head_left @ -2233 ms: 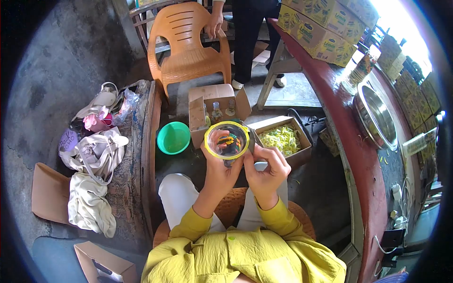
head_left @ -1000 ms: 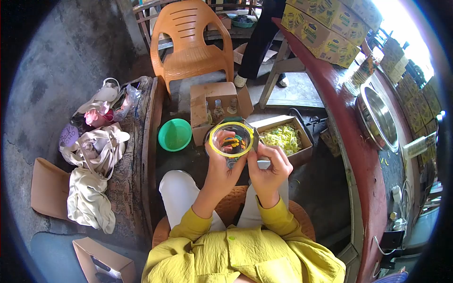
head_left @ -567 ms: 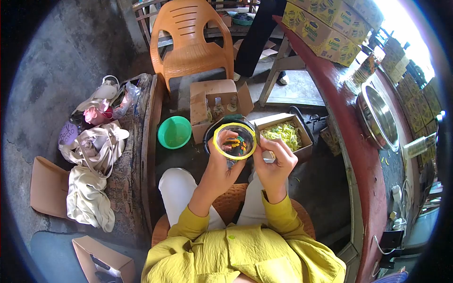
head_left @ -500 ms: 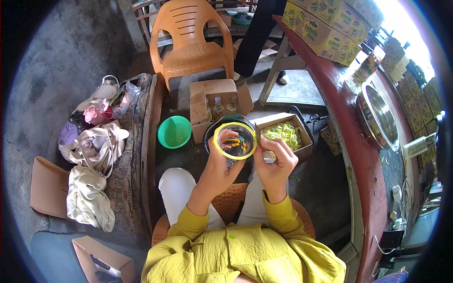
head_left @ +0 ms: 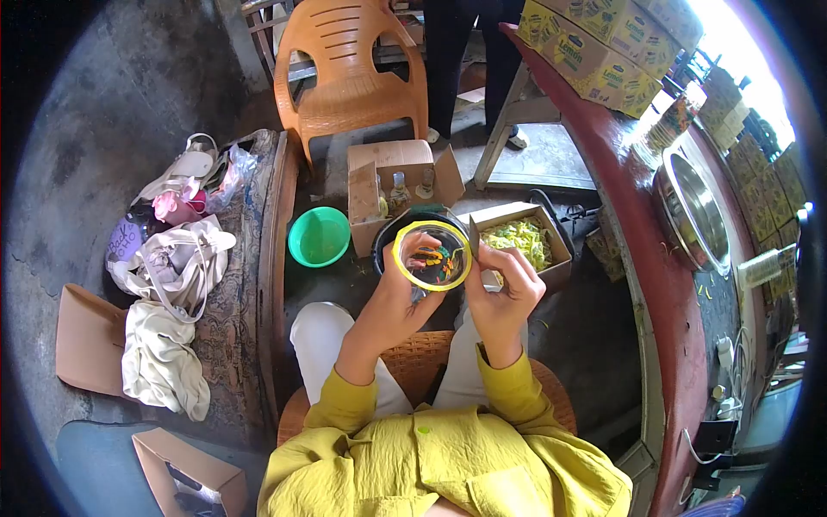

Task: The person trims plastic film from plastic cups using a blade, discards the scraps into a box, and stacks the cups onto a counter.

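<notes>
My left hand [head_left: 394,306] is wrapped around a clear round container with a yellow rim [head_left: 435,288], held mouth-up above my lap. My left fingers show through its clear wall. Pinched in my right hand [head_left: 505,297] is a thin dark blade [head_left: 473,236], its handle hidden by my fingers. The blade stands upright against or very near the right side of the rim; contact is unclear. Colourful bits [head_left: 441,260] show through the container, though I cannot tell whether they lie inside it or below. Behind it is a black bucket [head_left: 382,244], partly covered.
Beyond my hands are a cardboard box [head_left: 366,202] with glass bottles, a green basin [head_left: 320,237] and a box of yellow-green strips [head_left: 522,243]. An orange chair [head_left: 349,95] and a standing person's legs [head_left: 448,69] are farther back. A red-edged counter [head_left: 633,215] runs along the right.
The person at the back has shifted so both legs show. My hands and the container have barely moved; the blade remains at the rim's right side.
</notes>
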Available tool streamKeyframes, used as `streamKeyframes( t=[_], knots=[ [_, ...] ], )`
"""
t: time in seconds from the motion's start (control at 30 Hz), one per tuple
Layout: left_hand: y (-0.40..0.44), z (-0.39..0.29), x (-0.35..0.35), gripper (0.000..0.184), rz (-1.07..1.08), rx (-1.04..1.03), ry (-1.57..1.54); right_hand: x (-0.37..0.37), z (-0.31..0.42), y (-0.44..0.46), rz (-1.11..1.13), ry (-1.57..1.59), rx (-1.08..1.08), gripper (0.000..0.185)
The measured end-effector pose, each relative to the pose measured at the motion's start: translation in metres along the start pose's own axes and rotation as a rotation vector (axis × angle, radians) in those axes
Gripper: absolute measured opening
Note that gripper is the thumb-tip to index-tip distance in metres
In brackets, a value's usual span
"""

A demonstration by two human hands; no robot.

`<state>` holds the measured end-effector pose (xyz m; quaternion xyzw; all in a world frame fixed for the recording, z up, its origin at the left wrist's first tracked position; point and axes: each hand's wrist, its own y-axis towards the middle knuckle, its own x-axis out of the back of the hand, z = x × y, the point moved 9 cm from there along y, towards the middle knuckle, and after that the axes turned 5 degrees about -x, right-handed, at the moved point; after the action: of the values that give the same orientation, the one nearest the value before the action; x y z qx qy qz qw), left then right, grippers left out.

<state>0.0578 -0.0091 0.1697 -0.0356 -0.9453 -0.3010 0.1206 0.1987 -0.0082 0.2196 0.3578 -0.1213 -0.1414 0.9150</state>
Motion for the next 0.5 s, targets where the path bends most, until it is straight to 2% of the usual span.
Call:
streamKeyframes(
  t=[0.17,0.5],
  knots=[
    [-0.001,0.003,0.004,0.060,-0.077,-0.006,-0.039,-0.005,-0.010,-0.003,0.015,0.096,-0.077,0.020],
    [0.003,0.002,0.001,0.063,-0.113,-0.007,-0.104,-0.001,-0.001,-0.012,-0.062,0.053,-0.046,0.018]
  ],
)
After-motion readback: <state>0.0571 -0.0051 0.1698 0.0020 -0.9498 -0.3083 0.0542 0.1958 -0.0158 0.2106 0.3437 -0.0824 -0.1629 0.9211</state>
